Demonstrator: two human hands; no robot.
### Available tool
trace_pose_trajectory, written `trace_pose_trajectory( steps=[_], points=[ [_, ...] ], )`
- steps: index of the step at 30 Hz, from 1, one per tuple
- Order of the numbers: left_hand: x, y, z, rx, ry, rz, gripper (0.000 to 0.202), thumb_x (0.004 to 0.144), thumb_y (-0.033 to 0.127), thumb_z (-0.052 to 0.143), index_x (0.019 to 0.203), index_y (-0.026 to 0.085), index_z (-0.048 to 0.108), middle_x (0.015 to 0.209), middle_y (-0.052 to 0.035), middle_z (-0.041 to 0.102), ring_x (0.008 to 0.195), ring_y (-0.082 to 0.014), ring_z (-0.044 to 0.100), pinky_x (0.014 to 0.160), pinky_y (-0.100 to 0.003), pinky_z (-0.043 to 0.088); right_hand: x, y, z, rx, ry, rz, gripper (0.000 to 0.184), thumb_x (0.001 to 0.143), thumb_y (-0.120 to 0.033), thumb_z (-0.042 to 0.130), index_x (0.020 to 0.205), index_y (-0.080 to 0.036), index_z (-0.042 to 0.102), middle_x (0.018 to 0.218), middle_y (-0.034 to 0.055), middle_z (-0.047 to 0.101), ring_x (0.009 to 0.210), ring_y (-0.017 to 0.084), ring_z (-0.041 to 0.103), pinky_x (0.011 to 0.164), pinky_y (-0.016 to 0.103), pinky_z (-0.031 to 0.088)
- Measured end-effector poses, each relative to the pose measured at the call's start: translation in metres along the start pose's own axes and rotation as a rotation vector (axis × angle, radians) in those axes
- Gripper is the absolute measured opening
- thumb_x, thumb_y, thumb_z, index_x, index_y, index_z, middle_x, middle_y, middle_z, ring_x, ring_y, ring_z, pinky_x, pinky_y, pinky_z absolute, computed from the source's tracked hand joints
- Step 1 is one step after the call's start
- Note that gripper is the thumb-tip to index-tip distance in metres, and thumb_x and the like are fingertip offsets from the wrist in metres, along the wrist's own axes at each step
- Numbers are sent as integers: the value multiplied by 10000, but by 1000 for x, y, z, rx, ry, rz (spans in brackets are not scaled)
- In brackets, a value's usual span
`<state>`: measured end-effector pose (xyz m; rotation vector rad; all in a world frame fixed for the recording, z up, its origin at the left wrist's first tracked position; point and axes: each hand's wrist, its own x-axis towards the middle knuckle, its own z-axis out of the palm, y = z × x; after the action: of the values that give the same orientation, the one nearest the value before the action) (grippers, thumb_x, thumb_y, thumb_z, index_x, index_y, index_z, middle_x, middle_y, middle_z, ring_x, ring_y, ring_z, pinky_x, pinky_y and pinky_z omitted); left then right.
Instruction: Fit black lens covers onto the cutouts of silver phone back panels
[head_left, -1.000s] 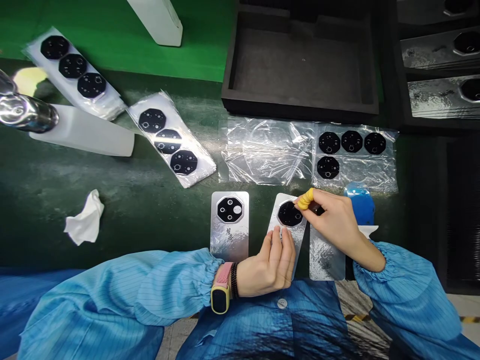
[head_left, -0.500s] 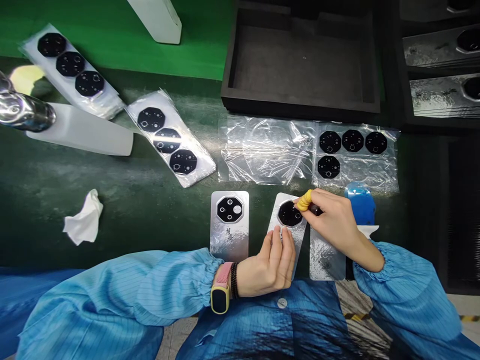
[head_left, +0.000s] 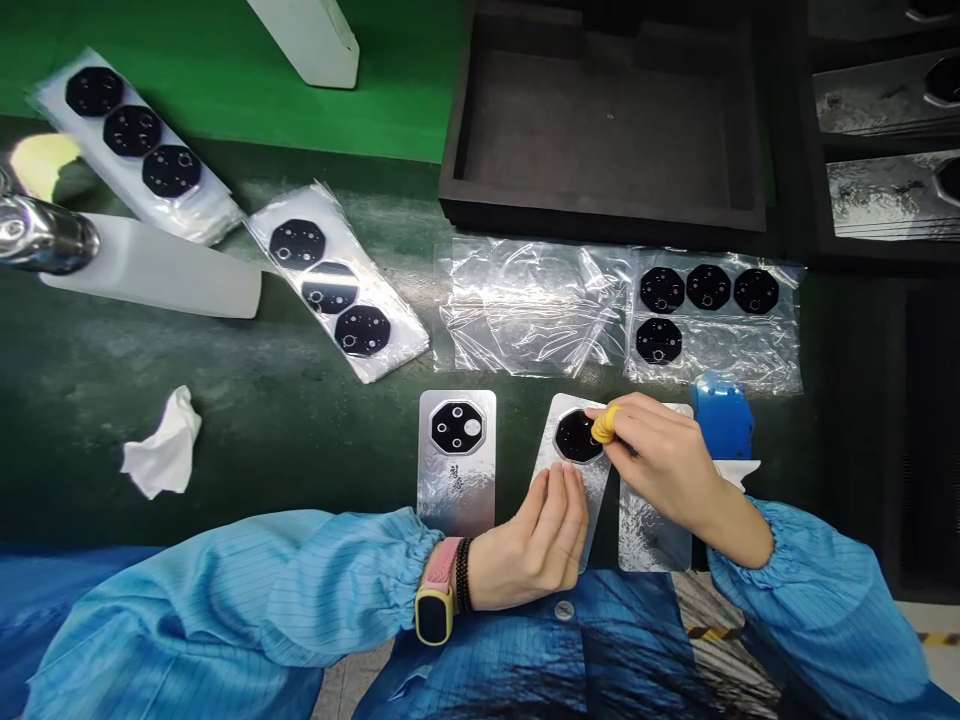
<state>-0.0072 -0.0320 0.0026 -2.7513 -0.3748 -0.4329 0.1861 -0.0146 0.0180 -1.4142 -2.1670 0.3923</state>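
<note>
A silver phone back cover (head_left: pixel 592 490) lies tilted in front of me, with a black octagonal camera lens plate (head_left: pixel 574 436) at its top. My left hand (head_left: pixel 536 545) grips this cover from below, fingers bent over its face. On the lens plate's right edge presses my right hand (head_left: pixel 667 455), curled, with a yellow finger cot (head_left: pixel 604 425) on a fingertip. Whether anything is pinched under that fingertip is hidden. To the left lies a second silver cover (head_left: pixel 456 500) with a lens plate; a third cover (head_left: pixel 654 535) is partly beneath my right hand.
Behind the covers lie a clear plastic sheet (head_left: pixel 525 305) and a bag with several octagonal plates (head_left: pixel 709 288). Stacks of bagged plates (head_left: pixel 364 330) lie to the left, near a white tissue (head_left: pixel 163 445). A black foam tray (head_left: pixel 600 215) stands behind; blue film (head_left: pixel 724 420) lies right.
My right fingertip has shifted slightly down on the lens plate. My left hand keeps its hold on the cover. The whole view has moved a little.
</note>
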Motion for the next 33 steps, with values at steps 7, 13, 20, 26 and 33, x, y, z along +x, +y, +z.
trace_pose_trajectory(
  steps=[7,13,20,26,33],
  points=[
    [1,-1,-3,-54,-11,-42,342,884,188,435,1032,-22,661,963,-158,701,951,-252,680,868,-346,549,-4,-3,-2,2,-7,-24,249,864,-6,449,708,-187,521,683,29,665,744,153,658,631,236,562],
    [-1,0,-5,-86,-58,-39,362,881,179,418,1073,-33,640,1022,-174,687,995,-288,675,938,-411,524,-2,-7,-5,-39,-14,-58,291,883,-18,453,654,-187,515,621,27,641,731,166,674,649,249,597],
    [0,-1,-8,-123,-57,-31,342,869,165,436,1042,-41,647,982,-175,688,957,-294,692,929,-419,531,-6,-8,-6,-35,-36,-55,218,872,-11,464,764,-159,581,800,83,725,801,172,700,698,239,622],
    [-2,2,-6,-114,-39,-39,382,909,256,433,1050,-35,638,1013,-201,680,983,-311,682,1026,-498,461,-9,-8,-4,-31,-34,-49,236,862,-4,447,783,-158,606,830,92,733,815,181,707,702,254,631],
    [-2,0,-7,-122,-44,-25,369,883,229,437,1041,-33,643,994,-180,687,952,-296,692,967,-445,512,-7,-10,-4,-77,-32,-74,251,838,20,471,696,-142,601,825,106,740,797,184,702,685,253,623]
  ],
)
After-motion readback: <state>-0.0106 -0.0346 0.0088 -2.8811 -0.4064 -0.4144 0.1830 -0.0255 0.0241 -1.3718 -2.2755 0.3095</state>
